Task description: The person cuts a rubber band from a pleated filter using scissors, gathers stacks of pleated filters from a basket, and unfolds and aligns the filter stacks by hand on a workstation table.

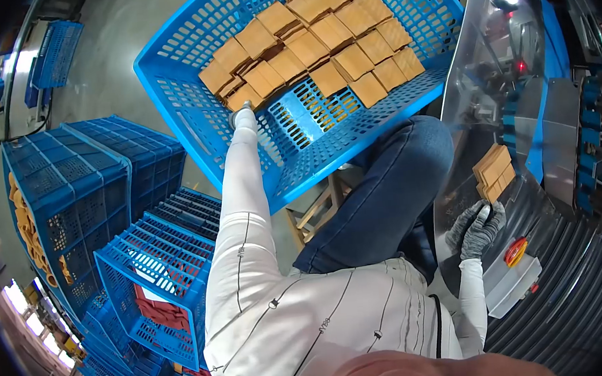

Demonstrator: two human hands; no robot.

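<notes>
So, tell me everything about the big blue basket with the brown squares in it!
The blue basket looks like plastic, with an open top and slots through its walls and floor. It sits in front of the person. Stacked brown pieces cover much of its floor, leaving a bare patch nearer the person. The left hand reaches inside, beside the pieces.

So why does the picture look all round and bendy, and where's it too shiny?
Head view: probably a very wide lens, since the corners are black and the edges curve; head view: white glare on the clear cover and washed-out bright patches at far left; head view: the brown pieces look fairly sharp.
</notes>
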